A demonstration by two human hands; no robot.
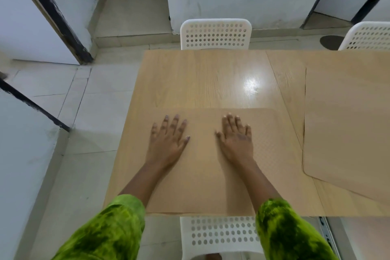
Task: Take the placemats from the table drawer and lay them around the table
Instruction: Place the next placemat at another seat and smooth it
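A tan textured placemat (202,177) lies flat at the near edge of the light wooden table (211,78), in front of me. My left hand (168,139) rests palm down on its left part with fingers spread. My right hand (237,137) lies palm down on its middle, fingers spread too. Neither hand holds anything. A second, larger-looking tan placemat (348,124) lies on the right part of the table, with a further mat edge showing under its near corner. The drawer's metal rail (326,236) shows at the lower right, below the table edge.
A white perforated chair (215,34) stands at the far side of the table, another (369,36) at the far right, and a third (219,236) right below me. Tiled floor (88,112) lies to the left, with white walls and dark door frames around.
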